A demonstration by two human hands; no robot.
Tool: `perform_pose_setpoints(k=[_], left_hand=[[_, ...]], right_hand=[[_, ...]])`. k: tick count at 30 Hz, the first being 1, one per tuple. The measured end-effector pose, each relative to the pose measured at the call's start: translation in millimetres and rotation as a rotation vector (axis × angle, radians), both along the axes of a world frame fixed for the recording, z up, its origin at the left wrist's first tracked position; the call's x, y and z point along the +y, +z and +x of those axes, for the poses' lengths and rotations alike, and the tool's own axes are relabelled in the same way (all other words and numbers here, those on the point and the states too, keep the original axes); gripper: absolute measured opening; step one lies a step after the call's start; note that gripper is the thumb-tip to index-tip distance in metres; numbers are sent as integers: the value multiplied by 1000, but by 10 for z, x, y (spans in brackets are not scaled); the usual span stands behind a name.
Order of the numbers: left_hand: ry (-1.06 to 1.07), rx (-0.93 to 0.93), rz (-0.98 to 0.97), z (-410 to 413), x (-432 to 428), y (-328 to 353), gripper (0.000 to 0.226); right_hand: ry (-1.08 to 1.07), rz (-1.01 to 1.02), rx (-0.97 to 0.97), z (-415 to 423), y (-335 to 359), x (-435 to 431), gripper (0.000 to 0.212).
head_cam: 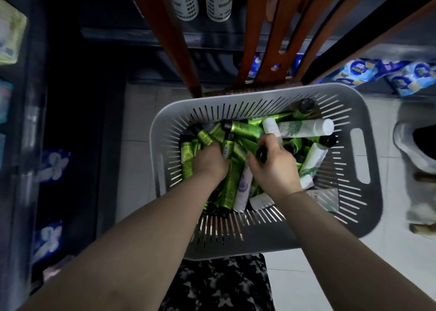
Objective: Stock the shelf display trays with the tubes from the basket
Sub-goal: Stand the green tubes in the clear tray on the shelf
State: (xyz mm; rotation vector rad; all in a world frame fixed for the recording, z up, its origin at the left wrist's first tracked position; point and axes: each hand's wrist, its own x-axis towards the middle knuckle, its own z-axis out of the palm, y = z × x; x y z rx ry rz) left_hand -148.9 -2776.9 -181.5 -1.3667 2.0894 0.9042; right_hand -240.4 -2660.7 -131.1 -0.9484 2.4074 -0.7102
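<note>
Basket: a grey plastic basket (259,244) with slotted walls and a cut-out handle on its right side sits in the middle of our view, over the pale tiled floor (306,287).
Tubes: the basket holds a loose heap. Green tubes (245,129) with black caps fill its left and middle, and white tubes (304,127) with white caps lie along the far right and the near side.
Left hand: our left hand (208,162) reaches down into the green tubes on the left side of the heap. Its fingers are buried among them, so we cannot tell whether it holds any.
Right hand: our right hand (274,169) is just right of the left one, over the middle of the heap. Its thumb and curled fingers close round a black-capped tube (261,154), and the hand hides the tube's body.
Writing on tubes: the green ones carry a dark printed band, the white ones a green leafy print, and one near white tube (244,188) a purple mark. We can read none of it.
Chair: the brown back of a wooden chair (172,39) rises just beyond the far rim of the basket.
Far shelf: two white bottles (186,1) stand on it, with blocks of dark print too small to read.
Far right: blue packs (361,71) with round white-and-yellow badges lie low by the floor, their lettering blurred.
Left shelf: blue-and-white packets (50,166) show in the dark, smeared and unreadable.
Near edge: black-and-white patterned cloth (217,284) shows below the basket.
</note>
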Motion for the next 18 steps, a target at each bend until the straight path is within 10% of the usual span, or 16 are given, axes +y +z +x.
perform_pose_setpoints(k=[7, 13, 18], left_hand=[[50, 95, 26, -18, -10, 264, 35], [185, 513, 175, 201, -10, 868, 27], [46, 689, 12, 422, -36, 1527, 32]], right_hand=[[-338, -106, -151, -14, 176, 159, 28], [-927, -410, -830, 25, 705, 267, 6], [-786, -384, -1180, 11, 1239, 224, 9]])
